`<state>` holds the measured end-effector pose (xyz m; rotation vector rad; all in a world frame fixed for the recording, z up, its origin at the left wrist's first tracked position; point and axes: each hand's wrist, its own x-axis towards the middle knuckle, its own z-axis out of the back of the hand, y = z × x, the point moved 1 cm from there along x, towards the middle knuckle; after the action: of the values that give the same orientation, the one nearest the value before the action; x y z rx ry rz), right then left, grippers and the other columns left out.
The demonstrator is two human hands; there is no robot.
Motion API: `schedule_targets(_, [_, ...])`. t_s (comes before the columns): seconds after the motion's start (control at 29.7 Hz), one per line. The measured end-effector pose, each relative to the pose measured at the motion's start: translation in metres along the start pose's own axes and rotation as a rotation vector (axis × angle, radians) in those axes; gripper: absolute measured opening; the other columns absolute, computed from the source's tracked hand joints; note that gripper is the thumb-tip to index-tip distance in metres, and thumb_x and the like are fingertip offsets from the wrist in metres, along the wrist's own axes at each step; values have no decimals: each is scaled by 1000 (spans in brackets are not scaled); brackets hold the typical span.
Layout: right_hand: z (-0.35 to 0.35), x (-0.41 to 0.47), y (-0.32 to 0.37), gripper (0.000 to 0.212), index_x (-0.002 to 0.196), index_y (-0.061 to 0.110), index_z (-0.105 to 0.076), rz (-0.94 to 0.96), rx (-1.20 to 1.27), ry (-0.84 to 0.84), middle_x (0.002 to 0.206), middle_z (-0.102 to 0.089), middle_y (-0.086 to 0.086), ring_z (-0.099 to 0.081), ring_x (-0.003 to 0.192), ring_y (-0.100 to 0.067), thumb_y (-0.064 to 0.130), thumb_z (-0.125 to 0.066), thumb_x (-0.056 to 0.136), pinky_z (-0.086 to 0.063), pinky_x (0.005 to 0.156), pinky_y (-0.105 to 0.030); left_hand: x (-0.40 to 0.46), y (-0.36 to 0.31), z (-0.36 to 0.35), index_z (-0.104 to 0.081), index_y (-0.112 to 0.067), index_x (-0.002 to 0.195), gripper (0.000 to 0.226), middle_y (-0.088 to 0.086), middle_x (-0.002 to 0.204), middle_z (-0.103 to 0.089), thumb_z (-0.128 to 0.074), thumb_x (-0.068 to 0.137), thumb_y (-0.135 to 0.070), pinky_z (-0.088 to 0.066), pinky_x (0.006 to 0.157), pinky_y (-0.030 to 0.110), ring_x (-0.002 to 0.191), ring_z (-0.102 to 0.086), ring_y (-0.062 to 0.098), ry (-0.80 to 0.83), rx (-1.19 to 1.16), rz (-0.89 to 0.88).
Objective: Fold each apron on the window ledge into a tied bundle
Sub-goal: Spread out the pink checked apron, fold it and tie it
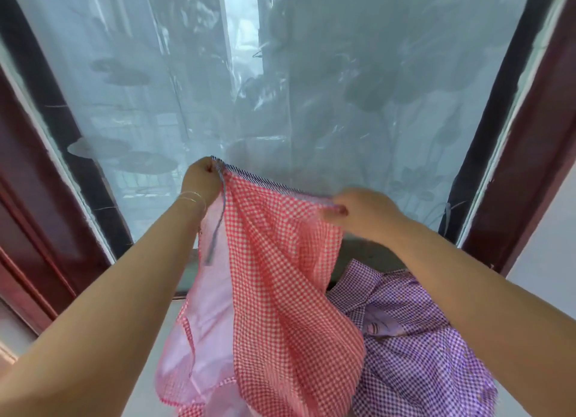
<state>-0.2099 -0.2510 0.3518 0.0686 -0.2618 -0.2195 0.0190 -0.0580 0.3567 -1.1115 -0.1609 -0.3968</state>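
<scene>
At the far left a dark red window frame (28, 154) runs up the side, and beside it the frosted pane (280, 83) fills the upper view, printed with faint leaf shapes. The left hand (202, 177), with thin bangles (191, 198) at the wrist, is raised in front of the glass; its grip is closed in a pinch on the top left corner of the red checked apron (274, 260), fingers curled round the blue-and-white striped binding (258, 177). A striped tie (217, 223) hangs down from that corner, just beside the left wrist. The apron is held up in the air between the two hands, its top edge stretched and sloping down toward the right, its body hanging in folds with the pale pink underside (205, 307) turned out along the left. The right hand (361, 209) is lower than the left; its grip is likewise closed, thumb and fingers pinching the apron's top right corner. Below the right forearm, the purple checked apron (411, 338) lies crumpled on the grey window ledge (367, 254), partly overlapped by the hanging red cloth. The right side of the frame closes the view.
</scene>
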Motion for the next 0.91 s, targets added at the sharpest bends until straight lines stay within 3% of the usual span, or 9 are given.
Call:
schedule_targets(0.13, [29, 5, -14, 43, 61, 20, -39, -13, 112, -441, 60, -39, 5, -40, 66, -17, 47, -57, 90, -21, 51, -29, -23, 14, -15, -69, -5, 92, 24, 7, 80, -68, -46, 93, 2, -47, 67, 30, 76, -56, 21, 206, -246, 182])
schedule_targets(0.27, [36, 2, -29, 22, 79, 19, -57, -42, 188, -534, 74, -54, 5, -48, 79, -15, 38, -60, 89, -35, 61, -30, -48, 19, -25, -74, -14, 85, 27, 12, 98, -66, -50, 96, -11, -49, 75, 34, 87, -55, 25, 459, -662, 236])
schedule_targets(0.34, [33, -2, -45, 15, 100, 19, -61, -219, 159, -458, 103, -57, -2, -53, 96, -22, 30, -59, 90, -45, 75, -35, -61, 10, -27, -72, -20, 74, 25, 11, 92, -57, -56, 93, -17, -46, 73, 30, 78, -50, 19, 553, -703, 164])
schedule_targets(0.4, [26, -8, -52, 30, 118, 18, -58, -337, 70, -376, 125, -45, -8, -47, 112, -28, 25, -61, 88, -42, 92, -40, -77, -10, -31, -69, -22, 70, 25, 3, 79, -54, -57, 93, -20, -44, 69, 25, 70, -48, 13, 673, -647, 66])
schedule_targets(0.5, [19, -14, -27, 37, 121, 18, -60, -60, 254, -374, 127, -52, -2, -48, 118, -20, 34, -65, 88, -36, 102, -33, -101, -44, -40, -71, -18, 82, 23, -4, 77, -69, -53, 96, -15, -53, 69, 21, 72, -63, 9, 759, -534, -37])
schedule_targets(0.64, [18, -11, 9, 34, 113, 22, -59, -11, 562, -8, 109, -65, 5, -60, 104, -11, 44, -64, 87, -44, 94, -28, -119, -65, -50, -68, -8, 96, 13, 9, 93, -68, -56, 92, -5, -54, 81, 31, 86, -64, 18, 801, -450, -106])
schedule_targets(0.74, [18, -12, 9, 22, 87, 26, -58, -49, 631, 49, 95, -67, 3, -64, 92, -18, 47, -65, 85, -50, 87, -35, -123, -63, -55, -68, -2, 100, 15, 17, 97, -67, -57, 90, -3, -55, 80, 32, 88, -62, 25, 733, -443, -65])
schedule_targets(0.81, [15, -15, 9, 21, 84, 28, -56, -67, 598, 88, 88, -65, 7, -62, 84, -13, 46, -66, 84, -49, 77, -30, -126, -61, -59, -69, 0, 104, 18, 20, 100, -69, -58, 91, -7, -55, 81, 34, 89, -64, 27, 705, -429, -35])
schedule_targets(0.91, [8, -17, 13, 22, 73, 27, -54, -87, 486, 125, 72, -55, 10, -50, 64, -3, 40, -64, 89, -34, 56, -21, -129, -55, -64, -70, -4, 107, 23, 17, 104, -71, -59, 93, -19, -56, 86, 37, 93, -66, 28, 738, -363, 28])
